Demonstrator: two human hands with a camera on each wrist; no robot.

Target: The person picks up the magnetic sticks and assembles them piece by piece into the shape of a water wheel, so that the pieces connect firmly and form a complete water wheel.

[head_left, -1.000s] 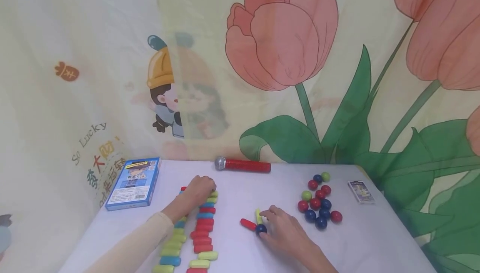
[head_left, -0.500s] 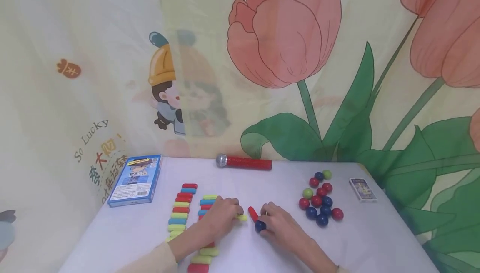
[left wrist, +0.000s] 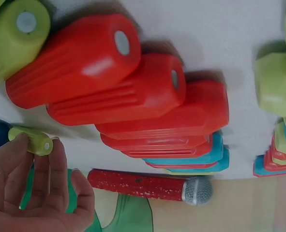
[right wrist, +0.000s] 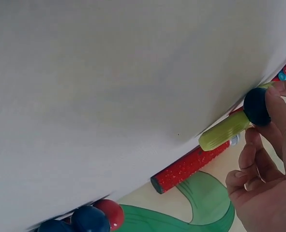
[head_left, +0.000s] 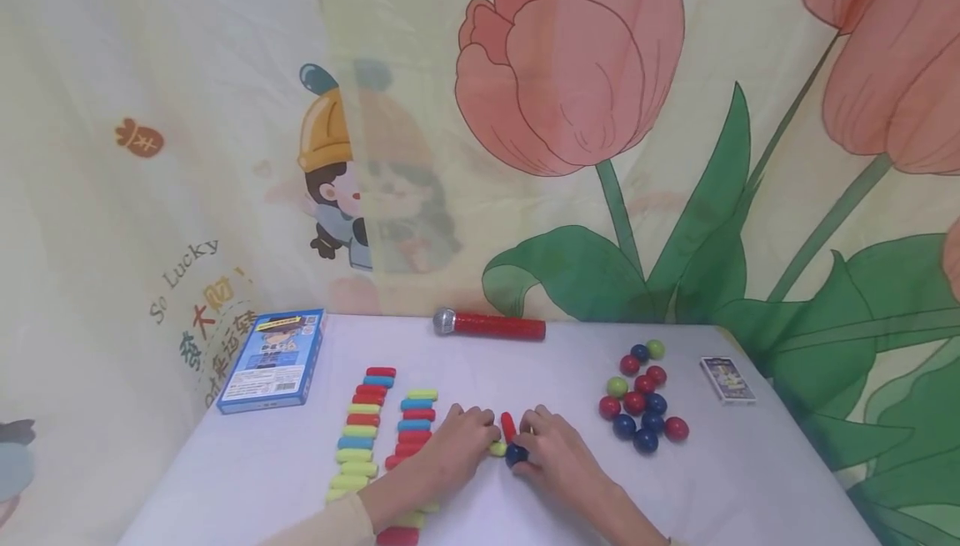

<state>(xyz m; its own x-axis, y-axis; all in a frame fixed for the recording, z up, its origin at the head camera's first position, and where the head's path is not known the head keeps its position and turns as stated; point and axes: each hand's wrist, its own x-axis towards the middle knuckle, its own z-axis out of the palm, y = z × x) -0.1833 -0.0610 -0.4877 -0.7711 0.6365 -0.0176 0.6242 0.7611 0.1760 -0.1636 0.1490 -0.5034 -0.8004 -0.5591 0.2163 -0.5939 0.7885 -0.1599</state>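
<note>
Head view: both hands meet mid-table; left hand (head_left: 461, 442) pinches a lime-green stick (head_left: 497, 448), right hand (head_left: 558, 454) pinches a dark blue ball (head_left: 516, 453) with a red stick (head_left: 508, 426) standing off it, all just above the white table (head_left: 750, 479), between the stick rows (head_left: 408, 433) and the ball cluster (head_left: 640, 400). Left wrist view: fingertips (left wrist: 24, 142) close narrowly round the green stick (left wrist: 32, 141) near its capped end; red sticks (left wrist: 133, 99) lie close, a red microphone (left wrist: 150, 185) behind. Right wrist view: thumb and forefinger (right wrist: 278, 108) clamp the blue ball (right wrist: 255, 106), green stick (right wrist: 225, 130) meeting it. Judgement: pieces look light, rigid, smooth plastic, likely magnetic at the ends; ball may slip, so hold sticks mid-shaft, ball across its sides.
</note>
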